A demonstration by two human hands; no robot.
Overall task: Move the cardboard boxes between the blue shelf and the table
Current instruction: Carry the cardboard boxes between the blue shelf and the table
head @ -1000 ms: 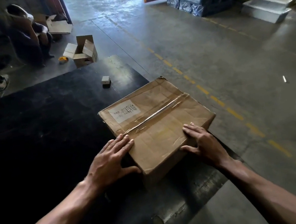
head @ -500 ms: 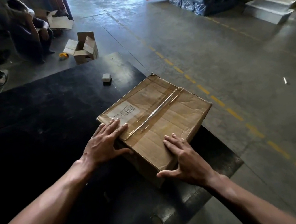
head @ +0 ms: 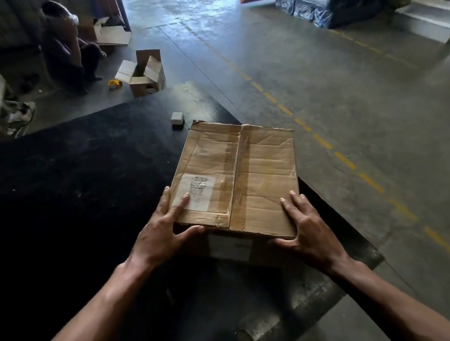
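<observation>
Head view: seemingly sealed cardboard box, contents hidden; left hand, right hand flat on near corners.

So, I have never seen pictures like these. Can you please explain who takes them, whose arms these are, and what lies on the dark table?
There is no machine here. A person wears a camera on the head, and it looks forward and down, so the two bare arms are that person's own. The earlier pictures come from the same camera.

The left hand is at the near left corner of a taped box, with its fingers flat on top and its thumb against the near side. The right hand is at the near right corner in the same way.

The taped box lies on a black table, near its right edge. Behind it on the table stands a small white block.

On the floor beyond are an open box and a seated person.
</observation>
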